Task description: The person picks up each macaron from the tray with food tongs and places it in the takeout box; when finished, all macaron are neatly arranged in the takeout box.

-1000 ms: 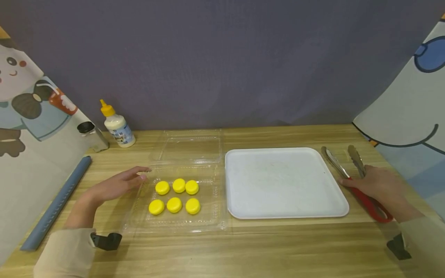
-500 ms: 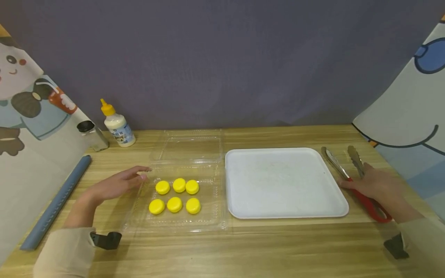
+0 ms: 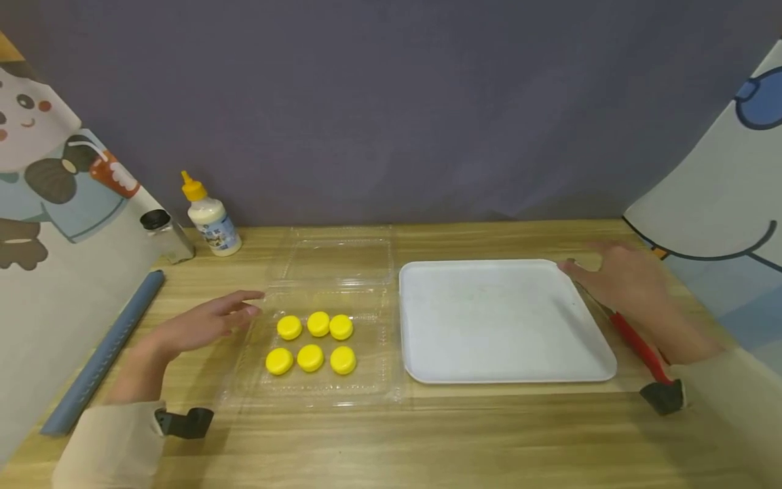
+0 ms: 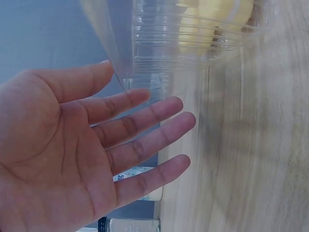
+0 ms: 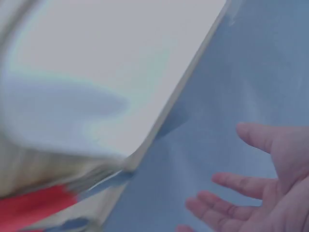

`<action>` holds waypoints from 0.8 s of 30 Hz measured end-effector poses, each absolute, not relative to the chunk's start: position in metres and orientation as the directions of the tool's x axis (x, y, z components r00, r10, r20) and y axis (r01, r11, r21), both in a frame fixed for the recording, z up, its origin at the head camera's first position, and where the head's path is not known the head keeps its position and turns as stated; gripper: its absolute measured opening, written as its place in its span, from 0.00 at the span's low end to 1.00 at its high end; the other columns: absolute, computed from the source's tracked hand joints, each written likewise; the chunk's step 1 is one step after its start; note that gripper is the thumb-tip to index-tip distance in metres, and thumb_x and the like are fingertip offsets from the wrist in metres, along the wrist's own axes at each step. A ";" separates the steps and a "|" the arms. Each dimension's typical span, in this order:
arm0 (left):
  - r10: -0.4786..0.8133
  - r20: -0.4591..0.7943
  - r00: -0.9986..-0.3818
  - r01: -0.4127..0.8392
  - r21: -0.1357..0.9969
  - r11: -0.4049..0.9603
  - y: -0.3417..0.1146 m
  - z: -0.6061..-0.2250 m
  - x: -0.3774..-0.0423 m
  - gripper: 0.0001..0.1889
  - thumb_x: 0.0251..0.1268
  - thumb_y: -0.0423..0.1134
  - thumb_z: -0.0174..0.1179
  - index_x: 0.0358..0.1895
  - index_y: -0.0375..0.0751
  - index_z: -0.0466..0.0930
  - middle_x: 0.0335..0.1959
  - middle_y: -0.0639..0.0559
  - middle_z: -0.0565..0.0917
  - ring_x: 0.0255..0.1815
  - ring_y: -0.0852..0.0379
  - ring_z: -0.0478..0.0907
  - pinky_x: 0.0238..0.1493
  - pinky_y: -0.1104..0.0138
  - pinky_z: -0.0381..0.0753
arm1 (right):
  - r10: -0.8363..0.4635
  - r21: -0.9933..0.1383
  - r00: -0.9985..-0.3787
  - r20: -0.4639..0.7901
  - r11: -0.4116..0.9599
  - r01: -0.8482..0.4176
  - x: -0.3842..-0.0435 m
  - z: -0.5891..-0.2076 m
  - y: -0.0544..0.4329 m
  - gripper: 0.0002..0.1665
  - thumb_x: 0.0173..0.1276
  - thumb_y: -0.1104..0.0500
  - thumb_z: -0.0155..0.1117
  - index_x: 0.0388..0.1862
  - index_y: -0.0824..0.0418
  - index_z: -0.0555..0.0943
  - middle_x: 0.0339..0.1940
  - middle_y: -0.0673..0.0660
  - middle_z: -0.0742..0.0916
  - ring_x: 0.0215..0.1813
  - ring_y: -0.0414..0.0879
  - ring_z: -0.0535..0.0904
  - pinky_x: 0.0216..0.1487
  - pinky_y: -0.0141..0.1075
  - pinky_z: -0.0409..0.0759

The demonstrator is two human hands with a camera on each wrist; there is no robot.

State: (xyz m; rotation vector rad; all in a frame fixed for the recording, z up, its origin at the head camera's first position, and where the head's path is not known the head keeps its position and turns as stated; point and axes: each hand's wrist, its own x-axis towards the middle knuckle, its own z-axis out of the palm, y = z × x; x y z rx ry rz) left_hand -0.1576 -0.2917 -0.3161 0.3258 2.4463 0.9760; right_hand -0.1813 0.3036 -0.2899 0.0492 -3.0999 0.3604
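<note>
My left hand [image 3: 201,326] lies at the left side of a clear plastic clamshell box [image 3: 244,387], its thumb and fingertips right at the edge. In the left wrist view the fingers are spread, palm showing, with nothing gripped. Inside the box sit several round yellow macaron-like pieces [image 3: 310,358] in two rows. Over the tongs, at the right of the white tray [image 3: 501,319], hovers my right hand [image 3: 632,285], blurred by motion. The right wrist view shows its fingers [image 5: 246,186] apart and holding nothing. The tongs' red handle [image 3: 638,345] lies partly hidden under that hand.
The box's lid [image 3: 342,261] is folded back toward the grey backdrop. At the back left stand a yellow-capped squeeze bottle [image 3: 214,227] and a dark-lidded jar [image 3: 168,238]. A blue-grey rod [image 3: 104,353] lies along the left edge.
My right hand has let go of the tongs and moved up and leftward, toward the tray's far right corner. The left hand stays by the box. The view has shifted slightly.
</note>
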 end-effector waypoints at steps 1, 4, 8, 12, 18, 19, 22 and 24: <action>0.383 -0.347 -0.856 0.042 0.692 0.721 -0.292 -0.316 -0.157 0.33 0.84 0.49 0.44 0.79 0.29 0.52 0.72 0.23 0.63 0.66 0.29 0.70 0.61 0.38 0.72 | -0.035 -0.244 -0.998 0.057 0.969 -0.047 -0.183 -0.288 0.295 0.50 0.76 0.32 0.51 0.68 0.79 0.68 0.39 0.75 0.85 0.41 0.72 0.79 0.32 0.55 0.78; 0.375 -0.343 -0.861 0.045 0.684 0.728 -0.292 -0.317 -0.157 0.33 0.84 0.49 0.45 0.78 0.30 0.53 0.71 0.24 0.65 0.66 0.30 0.71 0.61 0.39 0.72 | -0.059 -0.302 -0.986 0.157 0.947 -0.105 -0.187 -0.282 0.268 0.43 0.77 0.38 0.55 0.64 0.79 0.74 0.50 0.80 0.83 0.45 0.74 0.80 0.43 0.64 0.77; 0.367 -0.336 -0.868 0.049 0.676 0.735 -0.293 -0.317 -0.155 0.33 0.83 0.51 0.45 0.79 0.32 0.53 0.70 0.25 0.66 0.65 0.31 0.71 0.61 0.39 0.72 | -0.086 -0.420 -0.955 0.285 0.884 -0.205 -0.191 -0.280 0.236 0.34 0.78 0.42 0.59 0.62 0.72 0.80 0.54 0.76 0.83 0.47 0.71 0.82 0.42 0.62 0.78; 0.370 -0.328 -0.869 0.053 0.682 0.730 -0.294 -0.317 -0.153 0.33 0.83 0.51 0.46 0.79 0.32 0.53 0.69 0.26 0.67 0.66 0.31 0.71 0.61 0.39 0.73 | -0.096 -0.542 -0.951 0.295 0.803 -0.249 -0.198 -0.283 0.211 0.29 0.77 0.44 0.62 0.60 0.67 0.84 0.54 0.70 0.86 0.50 0.64 0.84 0.42 0.56 0.81; 0.374 -0.327 -0.868 0.047 0.694 0.718 -0.294 -0.317 -0.151 0.34 0.83 0.50 0.46 0.79 0.32 0.53 0.68 0.27 0.69 0.66 0.31 0.71 0.61 0.39 0.72 | -0.107 -0.678 -0.968 0.227 0.696 -0.236 -0.214 -0.294 0.185 0.27 0.73 0.47 0.67 0.59 0.66 0.84 0.51 0.66 0.88 0.51 0.60 0.85 0.41 0.43 0.81; 0.374 -0.327 -0.868 0.047 0.695 0.717 -0.295 -0.317 -0.151 0.33 0.83 0.50 0.46 0.79 0.32 0.53 0.68 0.27 0.69 0.65 0.32 0.72 0.62 0.39 0.73 | -0.106 -0.696 -0.970 0.217 0.680 -0.230 -0.217 -0.296 0.181 0.27 0.73 0.48 0.68 0.59 0.66 0.84 0.51 0.66 0.88 0.51 0.60 0.84 0.42 0.42 0.81; 0.382 -0.322 -0.866 0.055 0.699 0.713 -0.295 -0.318 -0.150 0.32 0.83 0.47 0.46 0.78 0.31 0.53 0.68 0.27 0.69 0.65 0.32 0.72 0.62 0.40 0.73 | -0.090 -0.750 -0.982 0.164 0.635 -0.183 -0.224 -0.302 0.169 0.27 0.71 0.49 0.70 0.59 0.66 0.84 0.55 0.65 0.87 0.55 0.59 0.81 0.47 0.43 0.80; 0.390 -0.321 -0.863 0.058 0.704 0.708 -0.296 -0.318 -0.149 0.31 0.83 0.44 0.46 0.78 0.30 0.53 0.67 0.26 0.70 0.65 0.32 0.73 0.61 0.40 0.73 | -0.089 -0.776 -0.989 0.122 0.612 -0.151 -0.230 -0.307 0.161 0.26 0.71 0.49 0.70 0.59 0.66 0.84 0.57 0.65 0.86 0.57 0.59 0.80 0.50 0.45 0.79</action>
